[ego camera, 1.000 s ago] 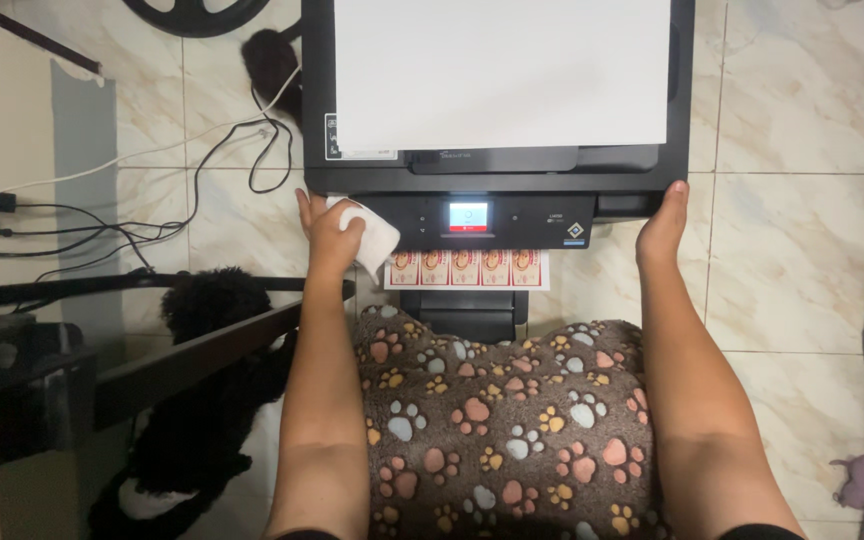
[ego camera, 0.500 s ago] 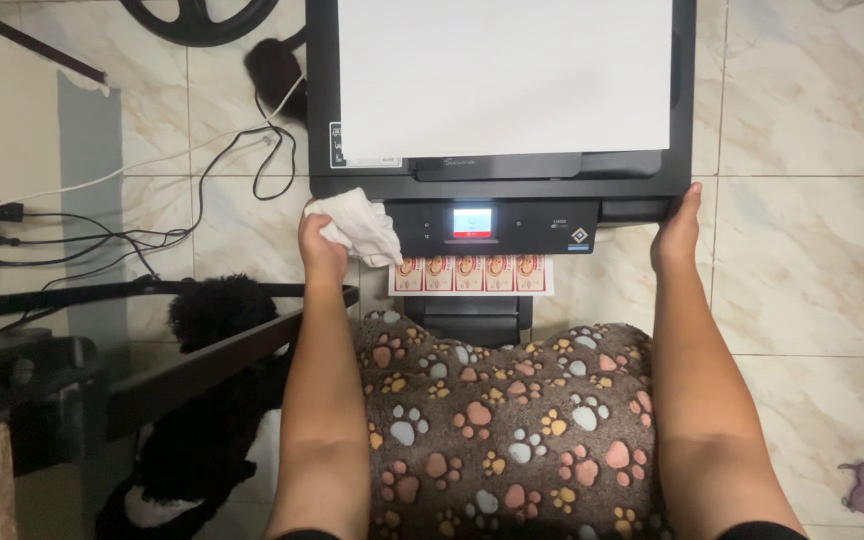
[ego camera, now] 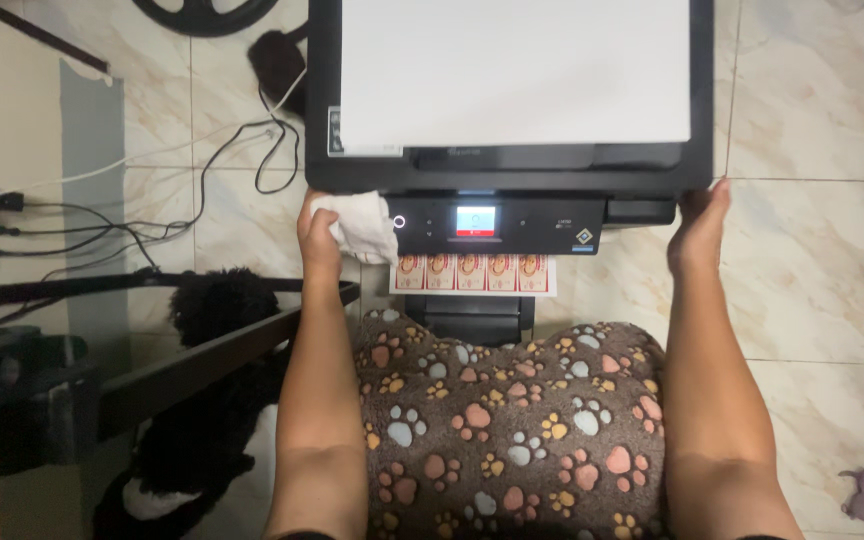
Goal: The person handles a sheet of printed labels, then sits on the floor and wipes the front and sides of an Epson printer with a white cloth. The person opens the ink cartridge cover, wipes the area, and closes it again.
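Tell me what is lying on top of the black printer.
A large blank white sheet covers most of the printer top, so the lid beneath is hidden. At the front left corner the left hand presses a crumpled white cloth.
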